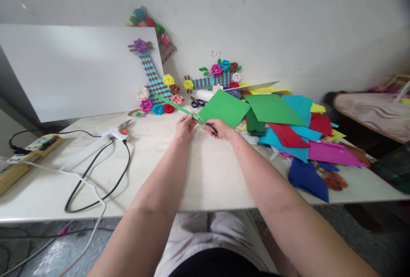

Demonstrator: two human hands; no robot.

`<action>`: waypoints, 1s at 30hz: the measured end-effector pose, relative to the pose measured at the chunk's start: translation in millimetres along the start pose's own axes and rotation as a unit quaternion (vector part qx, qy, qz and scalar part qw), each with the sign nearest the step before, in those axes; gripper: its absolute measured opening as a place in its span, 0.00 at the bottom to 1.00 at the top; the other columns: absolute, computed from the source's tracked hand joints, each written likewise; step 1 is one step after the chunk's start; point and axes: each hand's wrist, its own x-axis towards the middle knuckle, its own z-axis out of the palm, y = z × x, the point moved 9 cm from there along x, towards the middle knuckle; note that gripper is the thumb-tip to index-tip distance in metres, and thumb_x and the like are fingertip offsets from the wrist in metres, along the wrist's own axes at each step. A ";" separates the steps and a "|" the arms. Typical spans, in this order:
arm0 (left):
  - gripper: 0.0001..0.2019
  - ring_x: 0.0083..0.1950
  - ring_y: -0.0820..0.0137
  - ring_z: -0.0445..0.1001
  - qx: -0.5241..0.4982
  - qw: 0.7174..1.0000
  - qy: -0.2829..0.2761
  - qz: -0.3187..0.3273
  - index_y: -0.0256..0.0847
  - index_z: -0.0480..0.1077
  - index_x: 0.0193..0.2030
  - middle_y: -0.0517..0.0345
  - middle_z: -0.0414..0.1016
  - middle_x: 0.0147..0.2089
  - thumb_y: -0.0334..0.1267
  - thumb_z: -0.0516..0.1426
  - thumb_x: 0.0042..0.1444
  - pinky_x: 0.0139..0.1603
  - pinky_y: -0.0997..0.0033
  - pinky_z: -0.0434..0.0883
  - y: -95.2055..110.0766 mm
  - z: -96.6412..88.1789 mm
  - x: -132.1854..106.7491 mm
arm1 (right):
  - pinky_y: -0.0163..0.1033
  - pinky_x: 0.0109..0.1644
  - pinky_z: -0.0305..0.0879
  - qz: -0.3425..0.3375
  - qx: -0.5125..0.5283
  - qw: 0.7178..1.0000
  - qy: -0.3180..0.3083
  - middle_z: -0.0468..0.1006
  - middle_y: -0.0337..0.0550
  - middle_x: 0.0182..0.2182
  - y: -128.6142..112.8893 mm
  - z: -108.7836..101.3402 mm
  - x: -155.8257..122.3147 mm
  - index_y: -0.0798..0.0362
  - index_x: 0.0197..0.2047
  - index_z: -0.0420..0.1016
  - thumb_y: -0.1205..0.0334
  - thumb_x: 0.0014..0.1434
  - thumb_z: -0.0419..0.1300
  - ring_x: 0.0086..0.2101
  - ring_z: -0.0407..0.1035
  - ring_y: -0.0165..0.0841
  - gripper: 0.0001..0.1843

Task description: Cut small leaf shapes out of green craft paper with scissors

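Note:
My left hand (185, 126) pinches a narrow green paper strip (175, 105), which slants up and left over the table. In my right hand (221, 129) is a pair of scissors (211, 128) with dark handles, its fingers wrapped round the loops. The scissor blades point up and left and cross the strip close to my left fingertips. Whether the blades are fully closed is too small to tell. Just beyond my hands lies a large green sheet (222, 109). A second pair of scissors (197, 102) with dark blue handles rests behind my left hand.
Guitar-shaped decorations (150, 72) with paper flowers lean at the back by a white board (80, 72). Coloured sheets (333, 153) pile up on the right. A glue gun (115, 134) with a looping black cord and a power strip (32, 157) lie on the left.

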 end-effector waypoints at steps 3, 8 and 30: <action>0.08 0.25 0.77 0.71 0.002 1.000 -0.002 0.001 0.36 0.64 0.25 0.60 0.72 0.24 0.29 0.62 0.46 0.38 0.72 0.71 0.0 0.2 -0.2 | 0.27 0.13 0.48 0.000 0.001 1.000 -0.003 0.60 0.29 0.11 -0.9 -0.4 -1.0 0.55 0.22 0.61 0.59 0.51 0.60 0.11 0.52 0.20 0.13; 0.08 0.27 0.74 0.73 0.007 1.000 -0.019 0.001 0.35 0.66 0.27 0.57 0.73 0.26 0.32 0.63 0.46 0.36 0.71 0.71 -0.3 0.1 2.1 | 0.26 0.12 0.46 0.015 0.002 1.000 -0.007 0.59 0.29 0.11 -1.4 -0.6 -4.0 0.55 0.24 0.63 0.61 0.51 0.59 0.11 0.52 0.20 0.10; 0.09 0.23 0.76 0.71 0.013 1.000 -0.013 -0.005 0.36 0.65 0.25 0.61 0.69 0.21 0.32 0.64 0.44 0.33 0.73 0.72 0.8 -0.8 0.3 | 0.26 0.11 0.45 0.014 0.033 0.998 -0.060 0.67 0.32 0.16 4.9 3.5 -6.4 0.55 0.31 0.65 0.52 0.55 0.59 0.12 0.57 0.20 0.14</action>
